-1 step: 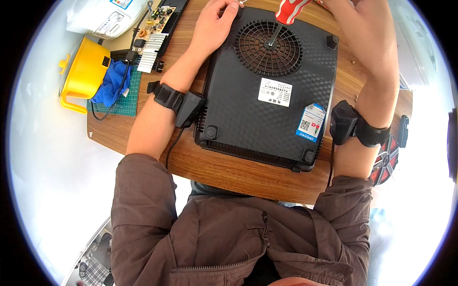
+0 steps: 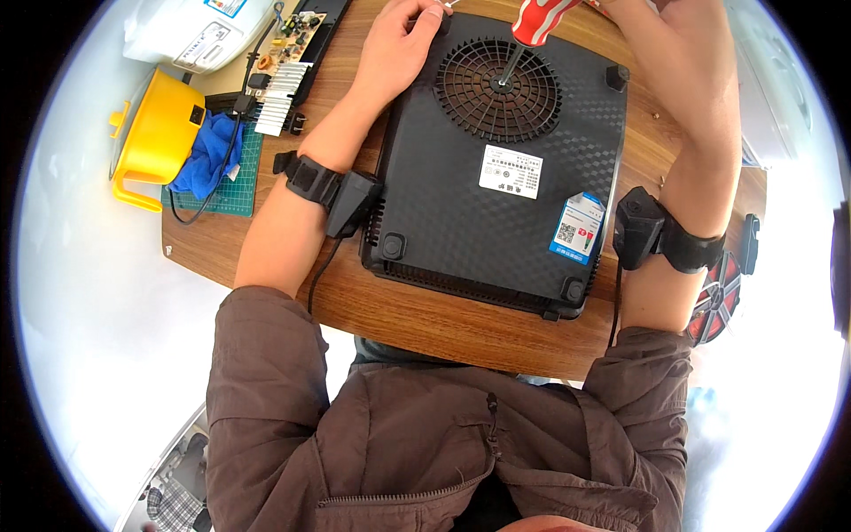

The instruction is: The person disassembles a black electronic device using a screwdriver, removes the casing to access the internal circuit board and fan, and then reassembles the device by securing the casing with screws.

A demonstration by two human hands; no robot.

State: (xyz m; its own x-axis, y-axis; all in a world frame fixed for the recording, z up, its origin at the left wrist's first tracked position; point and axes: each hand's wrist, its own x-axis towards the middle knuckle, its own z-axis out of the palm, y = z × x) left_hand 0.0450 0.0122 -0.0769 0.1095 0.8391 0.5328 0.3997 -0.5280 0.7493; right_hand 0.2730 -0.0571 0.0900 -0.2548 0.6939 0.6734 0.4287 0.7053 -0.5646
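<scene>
A black induction cooker lies upside down on the table, its round vent grille and feet facing up. The tip of a red-and-white screwdriver rests at the grille's hub. My right hand is at the top right around the screwdriver's upper end; the picture's edge cuts off its fingers and the handle's end. At the cooker's far left corner, my left hand has thumb and fingers closed together. A small white bit shows at its fingertips, too little to name.
To the left are a yellow pot, a blue cloth, a green cutting mat and a circuit board. Past them stands a whitish container. A red-and-black reel sits right of my forearm. Black devices are strapped to both forearms.
</scene>
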